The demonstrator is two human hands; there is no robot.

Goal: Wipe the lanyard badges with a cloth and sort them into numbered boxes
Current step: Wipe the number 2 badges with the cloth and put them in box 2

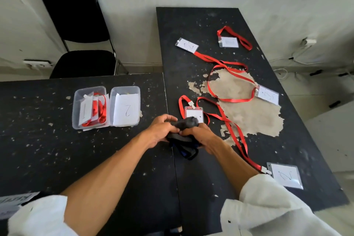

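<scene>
My left hand [160, 130] and my right hand [201, 136] both grip a dark cloth [186, 123] bunched between them, just in front of a badge [193, 113] on a red lanyard. Several more badges on red lanyards lie on the right table: one near my right sleeve [285, 175], one at the right edge [267, 95], one at the far middle [186, 45] and one at the far right [229, 42]. Box 1 [90, 107] holds badges with red lanyards. Box 2 [125, 106] beside it shows only its paper label.
Two black scuffed tables [57, 140] stand side by side; the right one has a large worn patch [249, 109]. A black folding chair [76, 30] stands behind the left table. A printed paper [13, 203] lies at the near left edge. Cables run along the floor at right.
</scene>
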